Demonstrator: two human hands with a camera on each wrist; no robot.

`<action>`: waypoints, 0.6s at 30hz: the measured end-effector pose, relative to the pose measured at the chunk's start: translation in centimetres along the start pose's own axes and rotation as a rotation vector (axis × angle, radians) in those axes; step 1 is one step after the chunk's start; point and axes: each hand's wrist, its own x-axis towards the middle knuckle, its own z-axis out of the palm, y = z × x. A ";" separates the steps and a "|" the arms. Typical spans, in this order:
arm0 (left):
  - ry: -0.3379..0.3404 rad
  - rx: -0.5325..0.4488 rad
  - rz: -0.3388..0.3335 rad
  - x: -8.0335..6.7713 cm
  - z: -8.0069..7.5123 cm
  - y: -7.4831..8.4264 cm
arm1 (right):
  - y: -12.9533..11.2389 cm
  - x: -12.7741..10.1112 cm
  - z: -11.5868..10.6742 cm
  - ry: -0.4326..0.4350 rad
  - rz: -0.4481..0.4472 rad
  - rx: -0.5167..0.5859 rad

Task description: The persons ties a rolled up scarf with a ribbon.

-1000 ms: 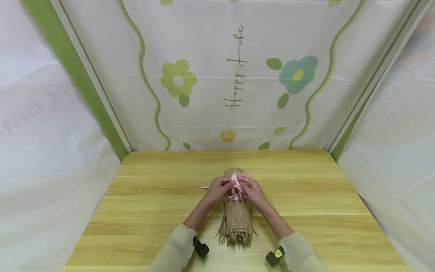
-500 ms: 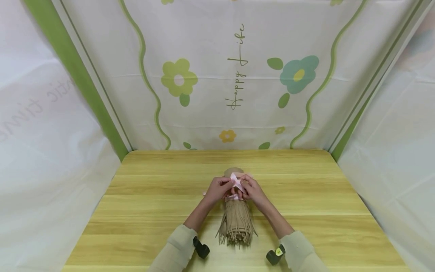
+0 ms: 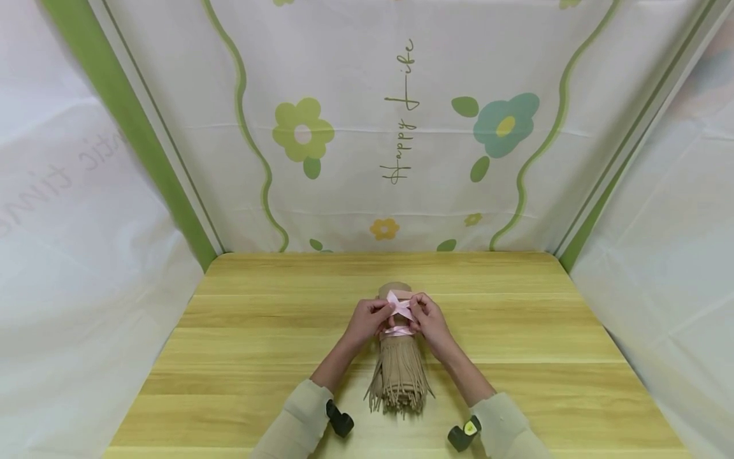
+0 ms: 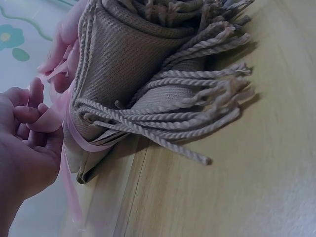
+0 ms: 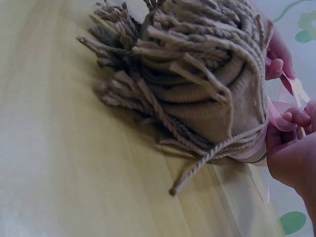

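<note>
At the middle of the pale wooden surface (image 3: 258,344) lies a rolled, beige woven scarf with twisted fringe (image 3: 398,376), its tasselled end turned toward me and its far end pointing at the flower-printed backdrop (image 3: 401,127). I keep it lying flat so the roll cannot spring loose while I work a thin pink satin ribbon (image 3: 399,309) around its upper part. My left hand (image 3: 367,320) has its fingers curled, pinching one strand of ribbon against the roll; in the left wrist view a loop passes over my fingers (image 4: 34,116). My right hand (image 3: 429,320) pinches the other strand just across from it, so both ends stay taut where they cross on top. A pink band already circles the scarf below the crossing. The fringe fans out loosely over the wood, cords twisted and slightly splayed.
</note>
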 end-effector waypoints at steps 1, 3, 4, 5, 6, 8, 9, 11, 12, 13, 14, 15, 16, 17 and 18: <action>0.001 0.001 0.000 0.0 0.0 -0.1 | 0.0 0.0 0.1 0.018 -0.003 0.007; 0.003 0.001 0.002 0.0 0.0 -0.1 | 0.1 0.0 0.2 0.050 -0.009 0.017; 0.005 0.004 0.004 0.0 0.0 -0.1 | 0.1 0.0 0.3 0.066 -0.009 0.020; 0.005 0.005 0.008 0.0 0.0 -0.1 | 0.1 0.0 0.3 0.078 -0.008 0.022; 0.007 0.009 0.008 0.0 0.0 -0.2 | 0.1 0.0 0.4 0.090 -0.007 0.026; 0.009 0.013 0.012 0.0 0.0 -0.2 | 0.1 0.0 0.4 0.109 -0.008 0.036; 0.010 0.015 0.012 0.0 0.0 -0.2 | 0.1 0.0 0.4 0.116 -0.009 0.043; 0.010 0.017 0.011 0.0 0.0 -0.2 | 0.0 -0.1 0.4 0.121 -0.017 0.067; 0.009 0.018 0.011 0.1 0.0 -0.2 | 0.0 -0.1 0.4 0.121 -0.023 0.084; 0.007 0.018 0.012 0.1 0.0 -0.3 | 0.0 -0.2 0.4 0.119 -0.030 0.099; 0.006 0.020 0.011 0.1 0.0 -0.3 | 0.0 -0.2 0.4 0.113 -0.037 0.113; 0.006 0.022 0.012 0.1 0.0 -0.3 | 0.0 -0.3 0.4 0.106 -0.043 0.127; 0.005 0.023 0.013 0.1 0.0 -0.3 | 0.0 -0.3 0.3 0.097 -0.050 0.146; 0.006 0.025 0.014 0.1 0.0 -0.3 | 0.0 -0.4 0.3 0.084 -0.057 0.164; 0.007 0.024 0.014 0.0 0.0 -0.3 | 0.0 -0.4 0.2 0.068 -0.065 0.182</action>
